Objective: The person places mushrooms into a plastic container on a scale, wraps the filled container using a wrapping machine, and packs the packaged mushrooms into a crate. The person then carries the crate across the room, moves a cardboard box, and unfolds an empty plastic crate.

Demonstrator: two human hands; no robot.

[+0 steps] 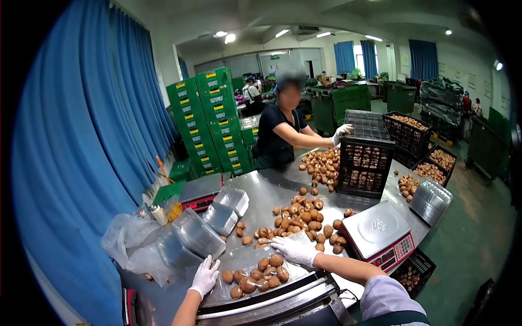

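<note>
Brown mushrooms (263,275) lie in a clear plastic tray in front of me, with glossy clear plastic over or around them. My left hand (205,277), in a white glove, rests at the tray's left edge, its fingers stretched away from me. Gloved in white too, my right hand (294,251) lies with extended fingers at the far right side of the tray, close to the loose mushroom pile (299,215). Neither hand visibly grips anything, though the fingertips are partly hard to make out. A metal-edged machine (272,304) sits below the tray.
Stacked clear trays (199,233) stand left, beside a plastic bag (130,239). A scale (378,231) is on the right, near more trays (430,201). Across the table, a person (280,125) holds a black crate (365,163). Green crates (209,119) are stacked behind.
</note>
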